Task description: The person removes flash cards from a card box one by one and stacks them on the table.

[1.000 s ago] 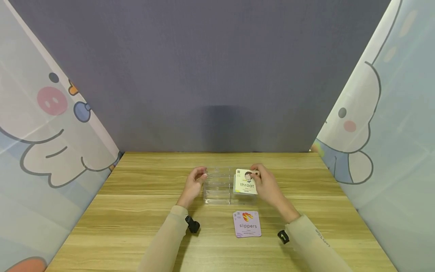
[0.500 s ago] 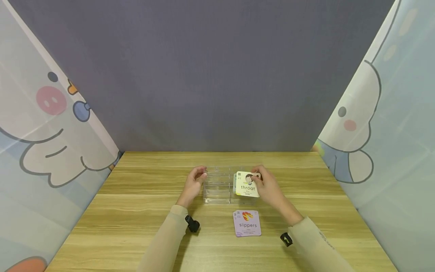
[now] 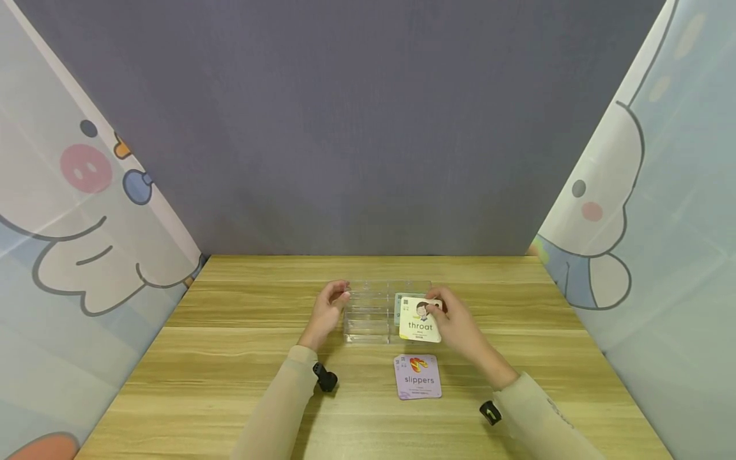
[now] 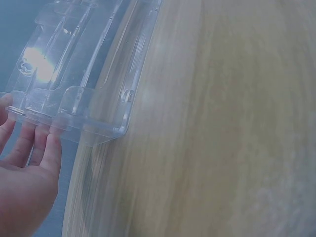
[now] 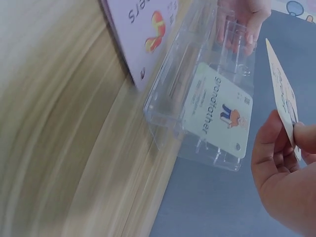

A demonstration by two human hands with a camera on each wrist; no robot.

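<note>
My left hand (image 3: 324, 316) grips the left end of a clear plastic tiered card holder (image 3: 368, 330); in the left wrist view the fingers (image 4: 51, 153) curl at its side edge. My right hand (image 3: 458, 327) pinches a cream "throat" card (image 3: 414, 326) at its right edge, thumb on the printed face. The right wrist view has this card held apart from the holder, seen nearly edge-on. A pale green "grandfather" card (image 5: 219, 116) leans in the holder's right column, partly covered by the cream card in the head view.
A small stack of purple cards (image 3: 418, 378), "slippers" on top, lies on the wooden table (image 3: 201, 383) in front of the holder. A grey panel (image 3: 368, 128) rises behind the table, with cartoon-printed curtains on both sides.
My right hand has drawn the "throat" card toward me, down the front of the holder, uncovering more of the pale green card behind it. My left hand keeps its place.
</note>
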